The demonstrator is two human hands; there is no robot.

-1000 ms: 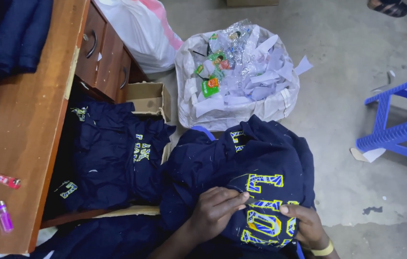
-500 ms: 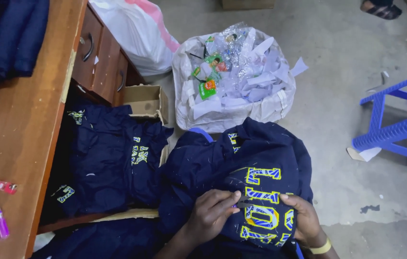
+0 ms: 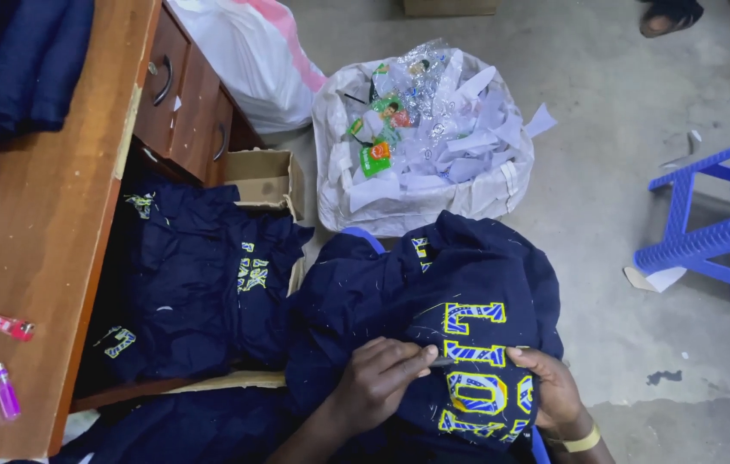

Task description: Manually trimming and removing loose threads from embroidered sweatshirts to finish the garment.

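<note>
While the navy garment (image 3: 433,318) lies bunched over the person's lap at the bottom of the head view, both hands work at its yellow-and-blue embroidered lettering (image 3: 478,361). The left hand (image 3: 378,382) rests on the cloth with fingers curled, thumb and forefinger pinched together on a small thin object too small to identify, its tip touching the lettering. The right hand (image 3: 554,387), a yellowish band (image 3: 582,441) at its wrist, grips the fabric beside the letters, fingers bent over the edge. To the left, a pile of similar navy garments (image 3: 193,283) fills an open cardboard box (image 3: 266,176) beside a wooden desk (image 3: 38,249). On the desk lie a red lighter (image 3: 8,326) and a purple lighter (image 3: 1,391), near each other. A white sack of paper scraps and wrappers (image 3: 421,146) stands just beyond the garment; a blue plastic stool (image 3: 713,228) stands well apart on the concrete floor (image 3: 605,86).
</note>
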